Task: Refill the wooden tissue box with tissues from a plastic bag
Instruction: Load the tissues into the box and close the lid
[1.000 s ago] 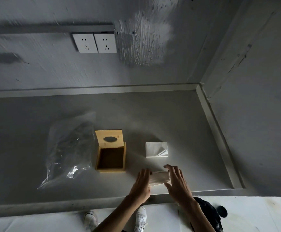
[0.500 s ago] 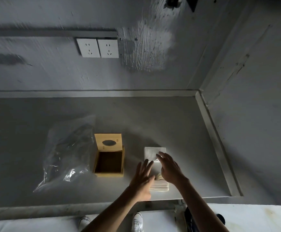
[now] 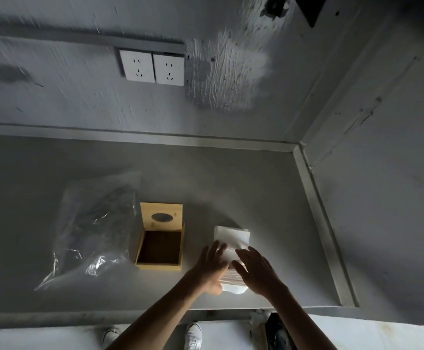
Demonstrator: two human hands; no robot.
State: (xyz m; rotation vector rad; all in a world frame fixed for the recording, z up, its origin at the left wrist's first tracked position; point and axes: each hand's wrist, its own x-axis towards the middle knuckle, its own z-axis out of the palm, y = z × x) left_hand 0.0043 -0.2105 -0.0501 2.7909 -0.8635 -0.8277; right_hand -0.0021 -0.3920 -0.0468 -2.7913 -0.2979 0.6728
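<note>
The wooden tissue box (image 3: 158, 263) stands on the grey counter with its lid (image 3: 161, 216) swung up and back, and its inside looks dark and empty. A crumpled clear plastic bag (image 3: 92, 228) lies just left of it. Right of the box lies a white tissue pile (image 3: 232, 236). A second tissue stack (image 3: 231, 282) rests nearer the counter's front edge. My left hand (image 3: 212, 267) and my right hand (image 3: 256, 270) flank that near stack, fingers spread, with the fingertips at the near edge of the far pile. Neither hand visibly grips anything.
A raised lip (image 3: 319, 223) borders the counter on the right and along the back wall. Two white wall sockets (image 3: 152, 67) sit above the box. Below the front edge I see white shoes (image 3: 193, 335) and a dark object (image 3: 276, 332) on the floor.
One second ago both hands held a tissue stack between them near the front edge. The stack now lies on the counter, and both hands have moved forward toward the far tissue pile.
</note>
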